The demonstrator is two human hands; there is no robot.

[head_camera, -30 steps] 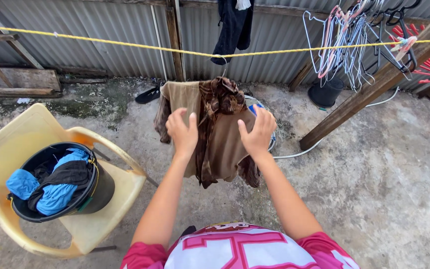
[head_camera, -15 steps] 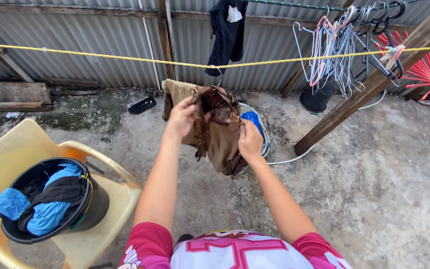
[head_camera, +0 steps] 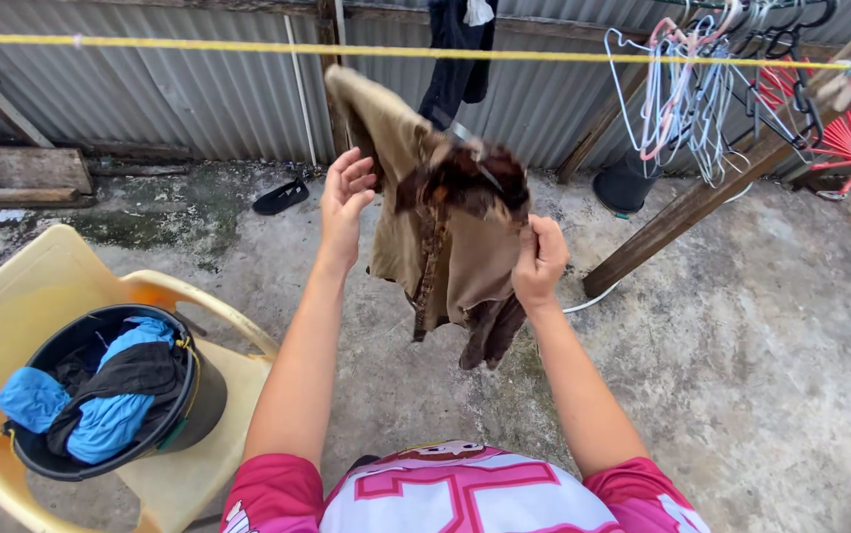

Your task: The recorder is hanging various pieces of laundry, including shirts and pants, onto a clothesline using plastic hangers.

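Hanging of a brown garment [head_camera: 445, 227] is judged in hand: it is gripped by the closed right hand [head_camera: 541, 262], while the left hand [head_camera: 343, 195] is held open beside it. Lifting toward the yellow line [head_camera: 248, 45] above is called for. Left of the garment, a bucket [head_camera: 110, 395] is seated on a chair [head_camera: 21, 296]; hangers [head_camera: 692, 89] crowd the line rightward.

A: State the garment's appearance.
B: Brown shirt [head_camera: 445, 227], tan body with darker patterned brown panels, crumpled.
A: Pose?
B: Hanging vertically, raised just beneath the yellow line [head_camera: 248, 45], one sleeve lifted
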